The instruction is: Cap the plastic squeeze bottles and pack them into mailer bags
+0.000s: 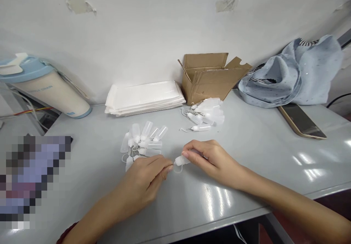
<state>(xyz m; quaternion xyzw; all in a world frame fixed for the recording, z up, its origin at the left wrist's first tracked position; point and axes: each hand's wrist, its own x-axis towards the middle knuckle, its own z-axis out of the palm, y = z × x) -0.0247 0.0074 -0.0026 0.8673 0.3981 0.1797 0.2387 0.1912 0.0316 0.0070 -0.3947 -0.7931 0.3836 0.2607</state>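
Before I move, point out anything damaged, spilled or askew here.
Two ragged patches, like torn tape remnants, mar the otherwise plain wall. The open cardboard box has an uneven, notched flap that looks torn. No spill shows.

Read "CHAIN" in blue capitals on the cream side of the tumbler (61,96), below its light-blue lid (30,70). Began the same line with another word, only partly legible, apparently ending in "LY". Carried also, lower down on the same side, just above the blue base (84,113), a small blue mark (70,113), too small to make out.
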